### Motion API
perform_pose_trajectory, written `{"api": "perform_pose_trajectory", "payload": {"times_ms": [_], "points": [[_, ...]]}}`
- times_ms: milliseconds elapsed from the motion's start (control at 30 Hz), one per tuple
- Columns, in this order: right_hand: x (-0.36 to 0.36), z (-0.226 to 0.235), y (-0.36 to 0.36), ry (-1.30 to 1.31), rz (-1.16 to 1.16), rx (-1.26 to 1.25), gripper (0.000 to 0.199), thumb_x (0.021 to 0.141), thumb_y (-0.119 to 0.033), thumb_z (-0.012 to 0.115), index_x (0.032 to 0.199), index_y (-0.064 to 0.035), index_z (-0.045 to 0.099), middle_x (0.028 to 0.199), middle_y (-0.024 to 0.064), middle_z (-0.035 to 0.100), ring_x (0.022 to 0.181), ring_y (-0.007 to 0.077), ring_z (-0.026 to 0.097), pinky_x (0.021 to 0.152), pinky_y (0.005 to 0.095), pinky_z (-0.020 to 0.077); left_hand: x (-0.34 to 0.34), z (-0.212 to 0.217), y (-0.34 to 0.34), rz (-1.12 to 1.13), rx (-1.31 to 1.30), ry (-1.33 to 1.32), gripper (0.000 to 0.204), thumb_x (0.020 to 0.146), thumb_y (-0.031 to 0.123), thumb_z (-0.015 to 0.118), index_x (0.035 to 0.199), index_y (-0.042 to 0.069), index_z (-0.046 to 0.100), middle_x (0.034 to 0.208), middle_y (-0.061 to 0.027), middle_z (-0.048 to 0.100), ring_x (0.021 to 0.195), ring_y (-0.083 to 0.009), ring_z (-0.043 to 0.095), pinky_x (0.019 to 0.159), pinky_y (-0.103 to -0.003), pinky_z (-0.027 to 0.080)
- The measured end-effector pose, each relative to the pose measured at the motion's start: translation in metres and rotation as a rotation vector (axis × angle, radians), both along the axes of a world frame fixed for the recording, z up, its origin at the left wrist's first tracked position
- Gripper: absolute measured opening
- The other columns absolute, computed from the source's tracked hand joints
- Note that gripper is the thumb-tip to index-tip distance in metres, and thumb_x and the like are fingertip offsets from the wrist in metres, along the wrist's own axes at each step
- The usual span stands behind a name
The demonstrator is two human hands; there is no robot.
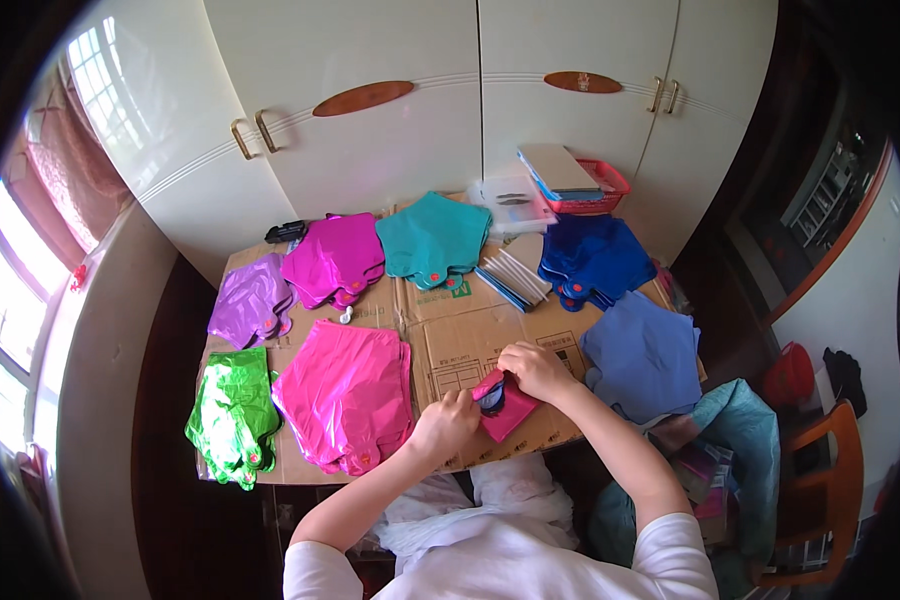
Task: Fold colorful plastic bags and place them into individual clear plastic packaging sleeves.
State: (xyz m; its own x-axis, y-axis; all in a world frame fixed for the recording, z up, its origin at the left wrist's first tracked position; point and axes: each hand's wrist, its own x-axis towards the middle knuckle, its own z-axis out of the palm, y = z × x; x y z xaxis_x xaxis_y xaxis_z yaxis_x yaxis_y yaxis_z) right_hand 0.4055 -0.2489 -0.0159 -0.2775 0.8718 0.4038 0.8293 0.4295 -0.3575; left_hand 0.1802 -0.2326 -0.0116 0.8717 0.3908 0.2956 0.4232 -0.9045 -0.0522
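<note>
Near the front edge of the cardboard, both my hands hold a small pink folded foil packet (511,412). My left hand (448,424) pinches its left upper corner, fingers closed. On the far side, my right hand (536,371) has its fingers bent down over the upper edge. Between the hands the packet gapes, and something dark blue (492,398) shows in the gap; I cannot make out what it is. Left of my left hand lies a stack of flat pink foil sheets (342,395), and right of my right forearm a stack of matt blue ones (646,355).
Around the cardboard-covered table (445,345) lie more foil stacks: green (232,412), lilac (250,302), magenta (336,258), teal (434,240) and dark blue (592,258). White and blue sticks (513,276) and a red basket (610,188) sit farther back. A wooden chair (838,490) stands right.
</note>
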Motion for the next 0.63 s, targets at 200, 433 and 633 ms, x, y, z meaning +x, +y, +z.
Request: {"api": "perform_pose_trajectory", "payload": {"times_ms": [200, 433, 633], "points": [[-0.036, 0.018, -0.021, -0.255, -0.051, 0.211, 0.027, 0.083, -0.011, 0.051, 0.107, -0.0016, 0.058, 0.112, 0.0117, 0.060, 0.111, 0.0248, 0.055, 0.098, 0.0360, 0.0443, 0.006, 0.011, -0.003, -0.030, 0.055, 0.190, 0.009, 0.067, 0.015, 0.059, 0.072, 0.008, 0.062, 0.080, -0.0059, 0.054, 0.077, -0.0174, 0.057, 0.060, -0.024, 0.051], [-0.031, -0.009, -0.029, -0.326, -0.119, 0.316, 0.024, 0.080, -0.012, 0.056, 0.100, -0.0012, 0.065, 0.106, 0.0114, 0.065, 0.106, 0.0230, 0.060, 0.096, 0.0362, 0.0464, -0.002, 0.007, 0.000, -0.078, 0.070, 0.120, 0.009, 0.068, 0.014, 0.058, 0.073, 0.006, 0.061, 0.081, -0.0048, 0.053, 0.077, -0.0172, 0.056, 0.059, -0.025, 0.051], [-0.031, -0.019, -0.031, -0.409, -0.127, 0.251, 0.025, 0.080, -0.011, 0.057, 0.102, -0.0023, 0.065, 0.109, 0.0122, 0.065, 0.108, 0.0234, 0.060, 0.096, 0.0349, 0.0467, -0.013, 0.015, 0.002, -0.061, -0.038, 0.055, 0.018, 0.068, 0.010, 0.058, 0.085, 0.003, 0.062, 0.087, -0.0045, 0.055, 0.081, -0.0184, 0.057, 0.062, -0.026, 0.052]]}}
